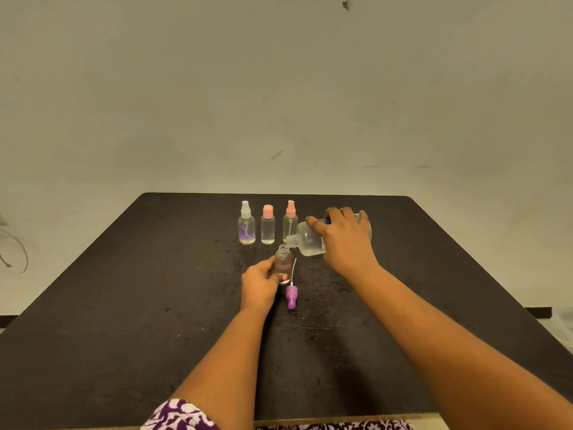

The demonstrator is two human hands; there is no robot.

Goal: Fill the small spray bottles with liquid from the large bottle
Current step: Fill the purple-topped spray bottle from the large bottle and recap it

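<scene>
Spray cap (292, 297) is laid aside on the tabletop (155, 305); the open small bottle (283, 261) is gripped by left hand (259, 282) fingers. Pouring step, it seems: the large bottle (308, 238), clasped in the right hand (344, 235), is tipped at its mouth. Steady aim is needed next.

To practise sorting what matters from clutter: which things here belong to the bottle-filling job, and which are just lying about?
Job: large bottle, tipped in the right hand; open small bottle, held by the left hand; purple spray top on the table; white-topped bottle; pink-capped bottle; pink-sprayer bottle.
Lying about: wire loop beside the table; mark on the wall.
</scene>
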